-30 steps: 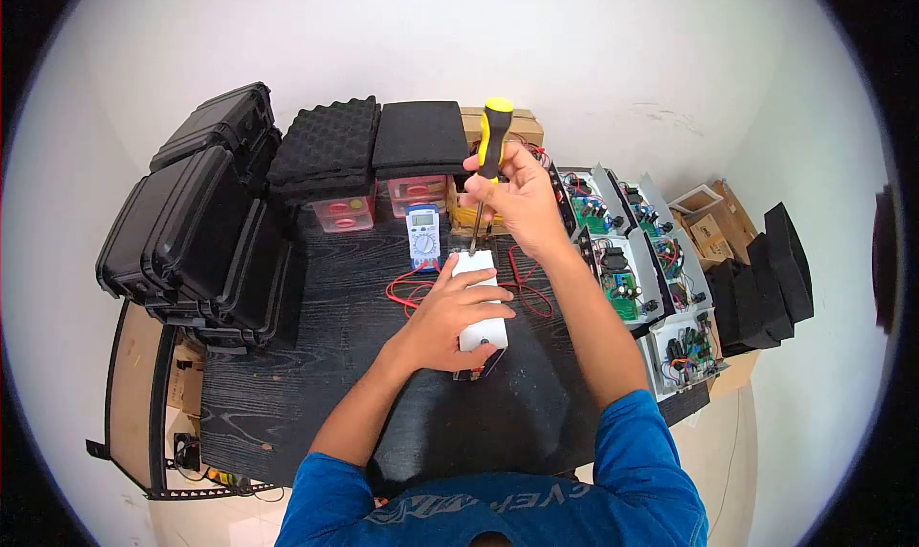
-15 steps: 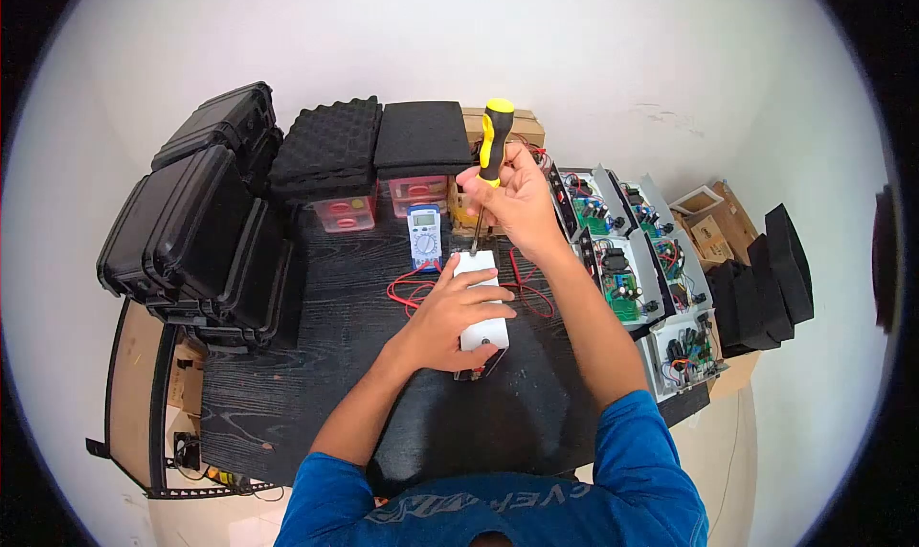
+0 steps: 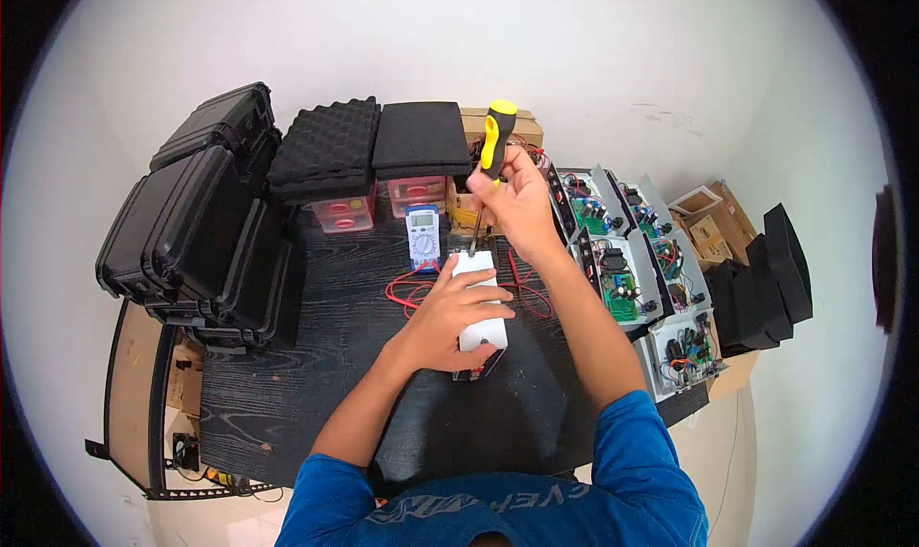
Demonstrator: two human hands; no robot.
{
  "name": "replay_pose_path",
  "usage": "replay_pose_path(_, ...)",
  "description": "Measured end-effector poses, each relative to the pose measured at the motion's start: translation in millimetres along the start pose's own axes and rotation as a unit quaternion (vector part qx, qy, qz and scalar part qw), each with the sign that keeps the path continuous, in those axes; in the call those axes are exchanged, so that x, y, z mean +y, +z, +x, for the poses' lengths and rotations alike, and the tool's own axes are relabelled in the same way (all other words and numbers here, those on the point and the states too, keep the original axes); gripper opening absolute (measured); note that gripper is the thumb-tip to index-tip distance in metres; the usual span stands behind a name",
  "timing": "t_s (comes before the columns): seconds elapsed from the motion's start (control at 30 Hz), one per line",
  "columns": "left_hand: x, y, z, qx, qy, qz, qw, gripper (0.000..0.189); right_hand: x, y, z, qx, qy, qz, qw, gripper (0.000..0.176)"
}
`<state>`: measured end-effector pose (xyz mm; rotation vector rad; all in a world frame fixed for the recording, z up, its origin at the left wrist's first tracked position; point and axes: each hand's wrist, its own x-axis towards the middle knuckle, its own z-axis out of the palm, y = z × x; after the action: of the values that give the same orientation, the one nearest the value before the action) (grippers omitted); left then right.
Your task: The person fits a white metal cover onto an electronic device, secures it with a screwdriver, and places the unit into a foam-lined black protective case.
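Note:
My right hand (image 3: 517, 202) is closed around a yellow-and-black screwdriver (image 3: 498, 140), held upright with its handle on top. Its shaft runs down to the far end of a white box-shaped casing (image 3: 486, 334), where the tip meets what looks like a screw. Across the casing lies my left hand (image 3: 455, 317), fingers spread over its top face and pressing it against the table. A dark round spot shows at the casing's near end, beside my left thumb. Just left of the casing's far end, a blue-and-white multimeter (image 3: 423, 239) rests with red leads (image 3: 407, 293).
Black hard cases (image 3: 182, 222) are stacked at the left of the dark table (image 3: 316, 394). Black foam sheets (image 3: 325, 145) top clear drawers (image 3: 345, 214) at the back. Several open units with green circuit boards (image 3: 622, 293) line the right, near black foam blocks (image 3: 766, 279).
My right fingers have shifted slightly on the screwdriver's handle, with the tip still at the casing's far end. My left hand stays in place.

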<state>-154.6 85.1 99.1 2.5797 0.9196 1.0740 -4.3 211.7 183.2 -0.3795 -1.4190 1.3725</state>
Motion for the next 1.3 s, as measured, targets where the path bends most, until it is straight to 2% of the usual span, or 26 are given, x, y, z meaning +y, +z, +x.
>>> replay_pose_path(0.13, 0.5, 0.2, -0.1, 0.001, -0.003, -0.001, 1.000, 0.050, -4.8, -1.8, 2.3, -0.018, 0.040, 0.029, 0.999, 0.033)
replay_pose_path(0.2, 0.5, -0.1, -0.2, 0.002, -0.004, -0.003, 1.000, 0.050, -2.4, -3.0, 1.1, -0.025, 0.019, -0.031, 0.999, 0.029)
replay_pose_path(0.3, 0.9, -0.7, 0.5, 0.001, -0.002, -0.006, 1.000, 0.050, 2.2, 8.9, -2.4, 0.025, -0.062, -0.022, 0.998, 0.023)
replay_pose_path(0.4, 0.5, -0.1, -0.4, 0.003, -0.003, -0.006, 1.000, 0.050, -5.5, 0.0, -2.3, 0.001, 0.018, -0.046, 0.999, 0.022)
replay_pose_path(0.5, 0.6, 0.2, -0.2, 0.006, -0.004, -0.006, 1.000, 0.050, -2.8, -7.9, 3.8, -0.053, 0.048, 0.060, 0.996, 0.026)
replay_pose_path(0.7, -0.1, 0.5, 0.6, 0.008, -0.001, -0.005, 1.000, 0.049, 1.1, -2.6, 1.1, -0.011, 0.006, -0.060, 0.998, 0.032)
replay_pose_path(0.8, 0.2, 1.0, 0.0, 0.008, -0.002, -0.007, 1.000, 0.049, 2.7, -1.9, 1.7, 0.001, -0.012, -0.067, 0.998, 0.035)
replay_pose_path(0.9, -0.2, 0.7, -0.1, 0.009, -0.002, -0.008, 1.000, 0.050, -4.1, -8.2, 3.7, -0.046, 0.037, 0.038, 0.998, 0.034)
replay_pose_path(1.0, 1.1, 0.3, 0.3, 0.007, -0.003, -0.010, 1.000, 0.050, -2.6, -10.6, 3.9, -0.047, 0.038, 0.007, 0.998, 0.032)
replay_pose_path(1.2, 2.1, -0.8, 0.7, 0.003, -0.003, -0.003, 1.000, 0.051, -4.3, 2.0, -2.8, -0.006, -0.025, -0.078, 0.997, 0.025)
replay_pose_path(1.3, 0.9, -0.6, 0.1, 0.003, 0.000, -0.003, 1.000, 0.051, -4.3, -4.7, 0.4, -0.028, 0.020, -0.002, 0.999, 0.024)
